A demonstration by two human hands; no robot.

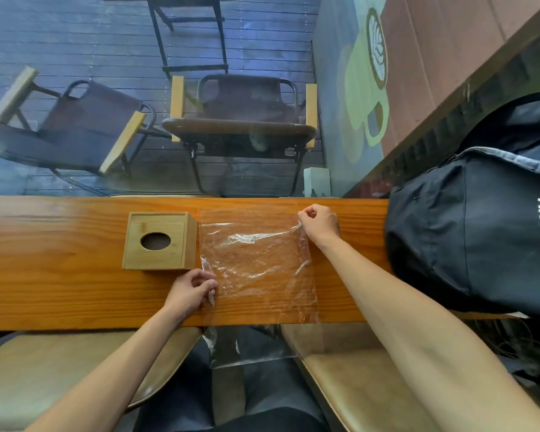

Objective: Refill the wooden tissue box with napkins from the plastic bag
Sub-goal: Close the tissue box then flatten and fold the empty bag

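Observation:
A wooden tissue box [159, 241] with an oval slot in its top stands on the long wooden counter [60, 282]. Right beside it a clear plastic bag [259, 269] lies flat, its near end hanging over the counter's front edge. No napkins show inside the bag. My left hand [194, 289] pinches the bag's near left edge, just in front of the box. My right hand [320, 222] pinches the bag's far right corner and lifts it slightly.
A large black backpack [468, 232] sits on the counter's right end, close to my right forearm. Two tan stool seats [356, 378] stand below the counter's front edge. Folding chairs [240, 120] are seen through glass beyond the counter.

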